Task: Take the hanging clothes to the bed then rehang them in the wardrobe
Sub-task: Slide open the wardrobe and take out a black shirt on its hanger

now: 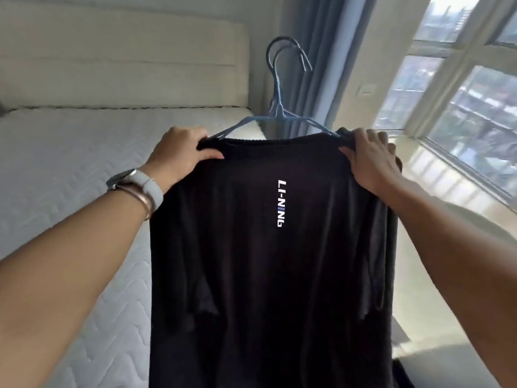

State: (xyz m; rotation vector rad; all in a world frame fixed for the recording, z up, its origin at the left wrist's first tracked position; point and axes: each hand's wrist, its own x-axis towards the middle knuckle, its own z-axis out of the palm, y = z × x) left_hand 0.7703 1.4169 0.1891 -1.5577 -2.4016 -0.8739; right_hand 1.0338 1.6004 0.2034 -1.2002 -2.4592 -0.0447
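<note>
A black shirt (pixel 265 275) with white vertical lettering hangs upright in the air on blue hangers (pixel 279 107), two hooks showing above its collar. The left hand (pixel 181 155) grips the shirt's left shoulder and the right hand (pixel 369 161) grips the right shoulder, so both hands are closed on cloth. The white quilted bed (pixel 70 177) lies behind and left, a blue curtain (pixel 316 37) and window (pixel 461 79) to the right

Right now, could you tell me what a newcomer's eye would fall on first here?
A black shirt with white LI-NING lettering fills the centre, gripped at its shoulders by the left hand and right hand. Two blue hangers rise above it; a white bed lies left, a window right.
</note>
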